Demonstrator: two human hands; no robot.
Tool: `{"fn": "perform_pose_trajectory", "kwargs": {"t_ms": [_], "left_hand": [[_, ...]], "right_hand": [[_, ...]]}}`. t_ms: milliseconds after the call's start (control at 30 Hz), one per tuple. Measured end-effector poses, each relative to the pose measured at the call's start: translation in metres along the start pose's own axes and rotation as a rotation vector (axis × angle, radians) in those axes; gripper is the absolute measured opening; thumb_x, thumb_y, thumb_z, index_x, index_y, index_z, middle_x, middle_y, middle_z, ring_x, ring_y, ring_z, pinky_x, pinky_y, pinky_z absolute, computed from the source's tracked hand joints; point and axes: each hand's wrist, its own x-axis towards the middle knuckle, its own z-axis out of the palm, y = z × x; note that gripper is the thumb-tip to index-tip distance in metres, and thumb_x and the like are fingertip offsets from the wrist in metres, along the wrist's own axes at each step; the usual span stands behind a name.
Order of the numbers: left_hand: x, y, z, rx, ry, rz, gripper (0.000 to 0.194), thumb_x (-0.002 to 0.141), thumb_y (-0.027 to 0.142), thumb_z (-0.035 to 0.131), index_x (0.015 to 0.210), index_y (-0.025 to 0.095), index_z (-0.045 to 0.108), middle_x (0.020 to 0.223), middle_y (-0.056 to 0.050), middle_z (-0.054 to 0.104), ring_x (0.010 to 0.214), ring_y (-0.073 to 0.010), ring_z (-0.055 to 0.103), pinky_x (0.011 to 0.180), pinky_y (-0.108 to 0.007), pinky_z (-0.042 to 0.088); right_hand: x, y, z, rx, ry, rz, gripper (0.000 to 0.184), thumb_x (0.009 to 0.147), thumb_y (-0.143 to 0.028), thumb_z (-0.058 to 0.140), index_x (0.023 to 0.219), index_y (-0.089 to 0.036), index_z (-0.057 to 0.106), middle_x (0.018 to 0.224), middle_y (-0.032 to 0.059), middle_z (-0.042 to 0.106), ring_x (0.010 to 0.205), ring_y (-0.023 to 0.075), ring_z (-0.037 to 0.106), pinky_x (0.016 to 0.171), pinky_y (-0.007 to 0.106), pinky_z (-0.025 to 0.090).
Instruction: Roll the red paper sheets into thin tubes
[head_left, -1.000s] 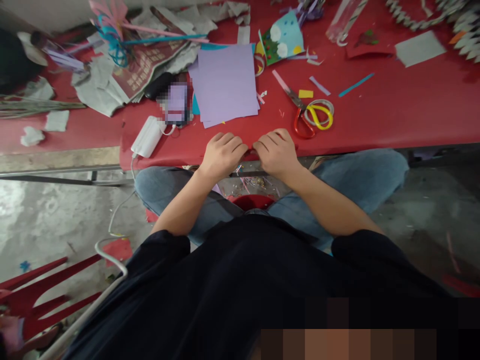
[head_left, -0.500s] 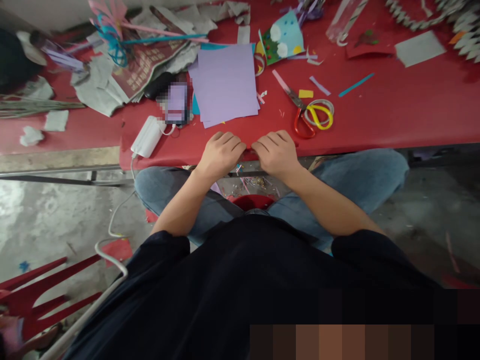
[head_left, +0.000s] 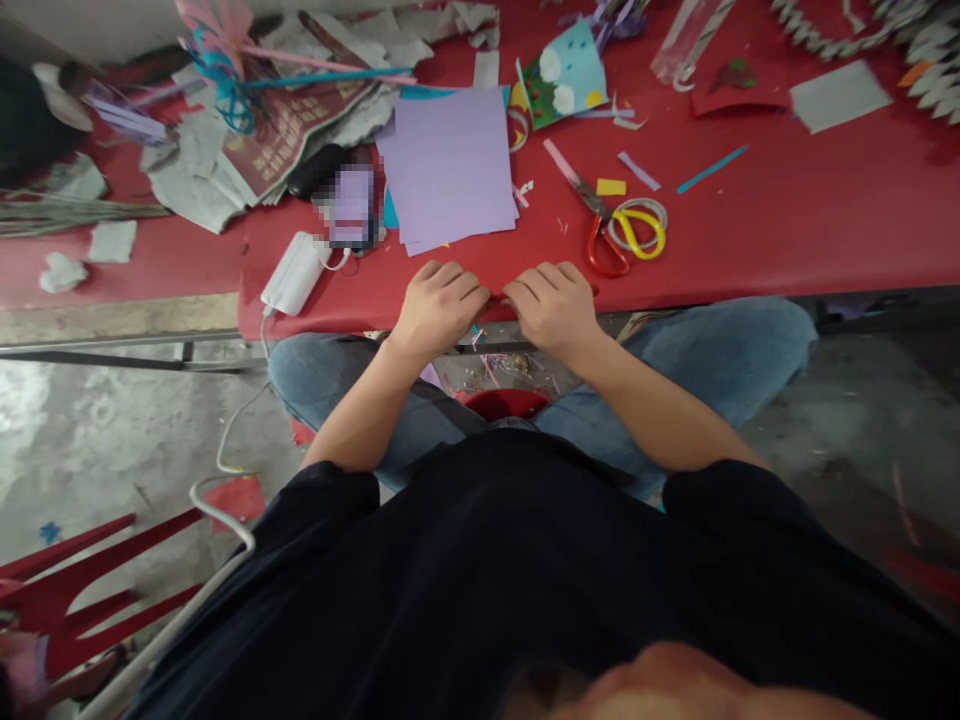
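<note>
My left hand (head_left: 439,305) and my right hand (head_left: 553,300) rest side by side at the near edge of the red table (head_left: 787,230). Both have their fingers curled and pinched toward each other on a small red piece of paper (head_left: 496,303), mostly hidden under the fingers. Just beyond my hands lies a stack of lilac paper sheets (head_left: 450,165). Red and yellow handled scissors (head_left: 611,225) lie to the right of the stack, within a hand's breadth of my right hand.
A white power bank (head_left: 292,272) with a cable and a phone (head_left: 352,205) lie left of my hands. Newspaper (head_left: 247,140), paper strips, craft cards and folded paper chains (head_left: 930,60) litter the far table. A red chair (head_left: 67,590) stands lower left; scraps lie on the concrete floor.
Both hands have stayed at the table edge, with only slight finger shifts on the red piece.
</note>
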Motion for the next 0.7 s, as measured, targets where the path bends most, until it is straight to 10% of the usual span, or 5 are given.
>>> {"fn": "perform_pose_trajectory", "kwargs": {"t_ms": [700], "left_hand": [[0.0001,-0.0027,0.0035,0.048,0.084,-0.021,0.028,0.111,0.03,0.052,0.092,0.025,0.072,0.081,-0.004,0.07,0.084,-0.0213,0.062,0.091,-0.049,0.052]], "right_hand": [[0.0001,0.0039,0.005,0.02,-0.021,0.061,0.041,0.116,-0.034,0.038,0.111,-0.018,0.076,0.102,0.0125,0.076,0.097,0.0275,0.06,0.081,0.043,0.037]]}}
